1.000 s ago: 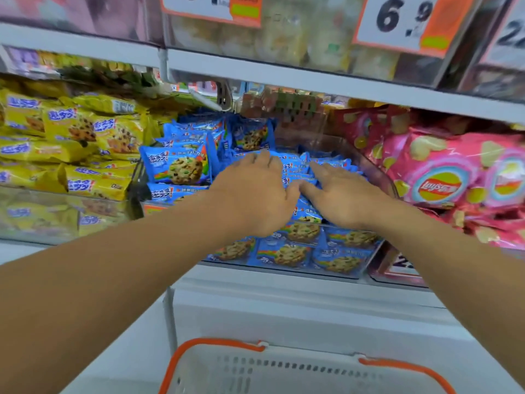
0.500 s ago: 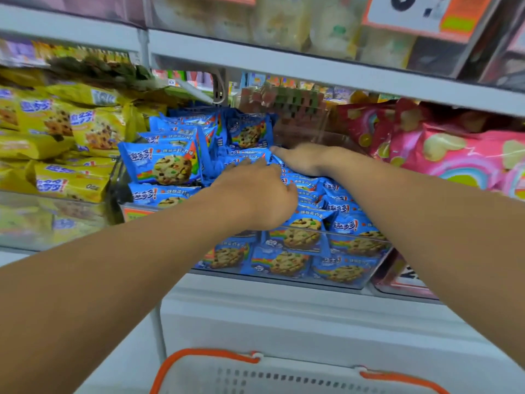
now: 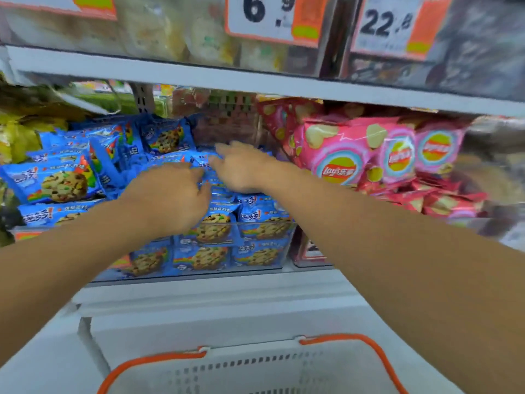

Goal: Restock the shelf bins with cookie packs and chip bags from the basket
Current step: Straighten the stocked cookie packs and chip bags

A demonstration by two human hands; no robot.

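Blue cookie packs (image 3: 210, 228) lie flat, long axes left-right, in the clear bin (image 3: 264, 245). Left hand (image 3: 170, 197) and right hand (image 3: 241, 166) rest spread on them; pink chip bags (image 3: 341, 155) crowd the right, basket (image 3: 255, 371) below.

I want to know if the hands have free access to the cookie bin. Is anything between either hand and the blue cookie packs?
Nothing visible. The left hand and right hand both lie directly on top of the blue cookie packs in the clear bin, below the shelf above.
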